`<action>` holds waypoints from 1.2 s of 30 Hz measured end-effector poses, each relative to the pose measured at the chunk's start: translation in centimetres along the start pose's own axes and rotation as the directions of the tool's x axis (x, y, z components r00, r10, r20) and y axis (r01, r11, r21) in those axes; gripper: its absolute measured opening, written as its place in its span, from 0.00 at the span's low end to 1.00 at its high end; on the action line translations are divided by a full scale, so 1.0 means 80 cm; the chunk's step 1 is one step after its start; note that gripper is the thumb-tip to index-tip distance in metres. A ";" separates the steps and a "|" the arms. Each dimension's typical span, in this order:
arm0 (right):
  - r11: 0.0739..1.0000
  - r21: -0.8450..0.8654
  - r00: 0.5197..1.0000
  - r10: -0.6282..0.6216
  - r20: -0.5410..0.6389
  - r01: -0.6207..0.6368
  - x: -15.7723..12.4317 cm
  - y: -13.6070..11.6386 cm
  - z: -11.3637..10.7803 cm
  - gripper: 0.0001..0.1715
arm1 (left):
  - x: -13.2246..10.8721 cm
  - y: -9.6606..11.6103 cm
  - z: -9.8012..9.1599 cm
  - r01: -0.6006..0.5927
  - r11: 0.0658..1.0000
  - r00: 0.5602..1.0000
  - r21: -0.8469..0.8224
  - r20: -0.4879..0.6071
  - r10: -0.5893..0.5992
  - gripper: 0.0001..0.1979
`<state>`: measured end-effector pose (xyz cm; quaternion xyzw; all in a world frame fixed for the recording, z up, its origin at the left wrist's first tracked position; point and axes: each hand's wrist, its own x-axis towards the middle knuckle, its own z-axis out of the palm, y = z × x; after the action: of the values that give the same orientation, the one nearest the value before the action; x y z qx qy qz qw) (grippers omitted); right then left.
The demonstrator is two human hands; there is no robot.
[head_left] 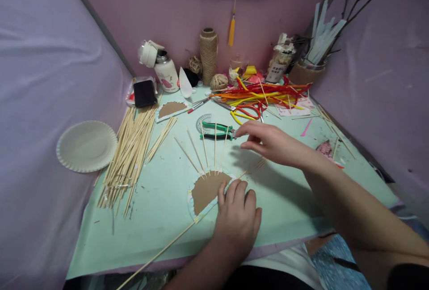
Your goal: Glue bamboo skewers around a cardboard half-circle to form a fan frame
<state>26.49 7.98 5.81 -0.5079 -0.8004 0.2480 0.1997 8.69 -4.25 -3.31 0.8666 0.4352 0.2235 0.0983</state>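
My left hand [237,212] holds down the right side of a brown cardboard half-circle [208,191], its fingers bent over the pale blue ruffled rim. Several thin wooden sticks fan out from the curved top edge, and one long stick [157,254] runs from the lower left corner toward the table's front. Above and to the right hovers my right hand [259,140], fingers forward with a gap between thumb and forefinger; I see nothing in it. Its fingertips are near the jaws of green-handled pliers [216,136], which lie on a clear protractor [202,122].
Bundled wooden sticks [129,156] and a paper plate [86,146] lie left. A second half-circle [171,109] is behind. Scissors [248,113] and red and yellow pipe cleaners [268,93] are farther back. A bottle [166,73], twine spool [208,55] and jar [279,64] line the back.
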 end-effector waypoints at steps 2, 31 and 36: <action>0.997 -0.016 0.994 0.073 -0.076 -0.075 -0.017 0.012 -0.011 0.11 | 0.000 0.000 0.000 -0.002 1.000 1.000 -0.002 -0.004 0.002 0.08; 0.994 -0.066 0.989 0.078 -0.125 -0.086 -0.052 0.060 0.016 0.09 | -0.003 0.002 -0.035 -0.018 1.000 0.996 -0.010 -0.091 0.017 0.08; 0.992 -0.115 0.999 0.046 -0.011 -0.047 -0.053 0.042 0.030 0.09 | -0.013 -0.033 -0.079 0.216 0.959 0.973 0.185 -0.122 -0.196 0.22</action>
<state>29.26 4.87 1.60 -0.5382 -0.8005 0.2039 0.1674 3.27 -3.66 0.97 0.8094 0.5475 0.2122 0.0124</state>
